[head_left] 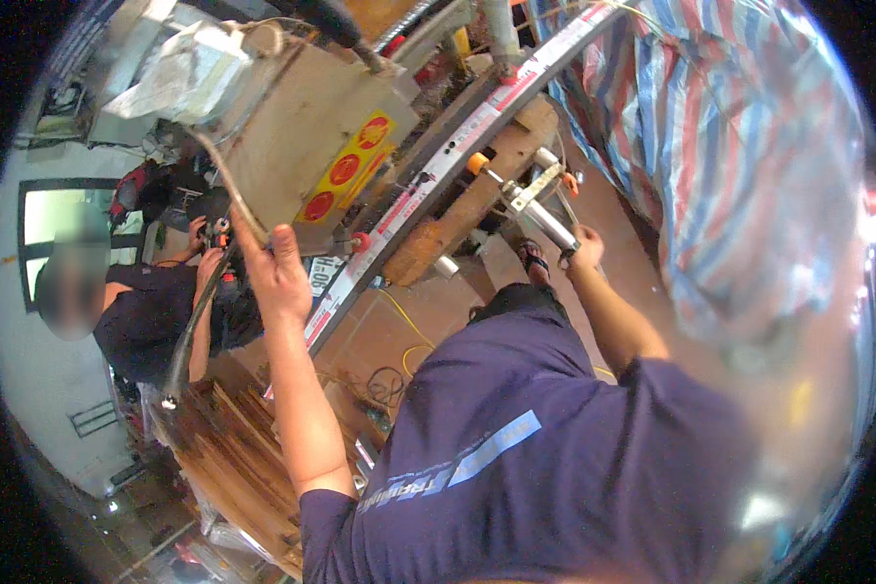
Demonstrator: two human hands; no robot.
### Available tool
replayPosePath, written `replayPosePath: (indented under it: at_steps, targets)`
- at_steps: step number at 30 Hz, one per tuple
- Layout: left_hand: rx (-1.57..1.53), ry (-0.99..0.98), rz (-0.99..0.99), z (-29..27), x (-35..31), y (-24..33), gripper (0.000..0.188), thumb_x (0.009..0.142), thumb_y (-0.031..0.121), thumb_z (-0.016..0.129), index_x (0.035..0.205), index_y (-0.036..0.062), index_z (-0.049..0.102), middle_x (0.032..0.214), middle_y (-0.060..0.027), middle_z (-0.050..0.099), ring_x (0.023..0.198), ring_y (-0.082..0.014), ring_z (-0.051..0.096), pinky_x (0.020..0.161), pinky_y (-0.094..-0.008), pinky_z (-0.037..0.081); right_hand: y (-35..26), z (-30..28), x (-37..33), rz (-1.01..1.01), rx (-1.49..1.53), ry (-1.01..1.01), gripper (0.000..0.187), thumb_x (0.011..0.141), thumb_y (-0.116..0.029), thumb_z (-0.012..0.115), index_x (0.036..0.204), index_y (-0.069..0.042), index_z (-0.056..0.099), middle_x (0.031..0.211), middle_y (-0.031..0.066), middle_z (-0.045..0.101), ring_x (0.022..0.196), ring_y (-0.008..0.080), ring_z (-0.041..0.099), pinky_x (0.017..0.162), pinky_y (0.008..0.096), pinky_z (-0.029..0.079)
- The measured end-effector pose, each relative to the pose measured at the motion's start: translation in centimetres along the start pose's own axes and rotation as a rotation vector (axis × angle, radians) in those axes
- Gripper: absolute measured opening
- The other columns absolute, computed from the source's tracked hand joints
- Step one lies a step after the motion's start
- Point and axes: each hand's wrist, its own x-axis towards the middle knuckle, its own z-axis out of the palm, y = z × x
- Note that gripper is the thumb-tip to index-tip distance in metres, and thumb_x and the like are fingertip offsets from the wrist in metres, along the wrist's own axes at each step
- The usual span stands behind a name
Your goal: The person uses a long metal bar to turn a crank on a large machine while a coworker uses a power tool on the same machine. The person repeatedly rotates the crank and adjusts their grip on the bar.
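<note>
My left hand is at the side of a beige machine housing with a yellow label bearing red round signs. A thin hose runs down into this hand and passes between thumb and fingers; its darker end hangs below. On the other side, my right hand is closed at the lower end of a shiny metal cylinder. That cylinder belongs to a metal bracket with an orange knob. The fingertips of my right hand are partly hidden.
A long rail with a white and red strip crosses diagonally before me. Beneath it lies a brown wooden piece. A striped plastic sheet hangs at right. Another person works at left, near stacked boards. A yellow cable lies on the floor.
</note>
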Motion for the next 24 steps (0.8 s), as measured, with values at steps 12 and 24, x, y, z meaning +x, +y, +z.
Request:
replayPosePath:
  at_steps: [12, 24]
  targets:
    - [-0.059, 0.081, 0.007, 0.6, 0.1, 0.0, 0.110, 0.103, 0.067, 0.066, 0.168, -0.0101, 0.023, 0.154, -0.0347, 0.056, 0.143, -0.0426, 0.059, 0.118, -0.0461, 0.046, -44.9, 7.1, -20.2, -1.641, -0.035, -0.559, 0.055, 0.096, -0.016, 0.081, 0.145, -0.003, 0.061, 0.133, 0.0174, 0.068, 0.121, 0.0274, 0.072, 0.098, 0.0379, 0.058]
    - [0.196, 0.141, 0.011, 1.1, 0.2, -1.2, 0.117, 0.100, 0.080, 0.056, 0.168, -0.0089, 0.025, 0.167, -0.0351, 0.041, 0.153, -0.0472, 0.046, 0.125, -0.0546, 0.036, -54.9, 11.6, -31.2, -2.036, -0.461, -0.362, 0.032, 0.094, -0.021, 0.075, 0.122, -0.006, 0.069, 0.107, 0.0211, 0.072, 0.101, 0.0433, 0.072, 0.088, 0.0519, 0.059]
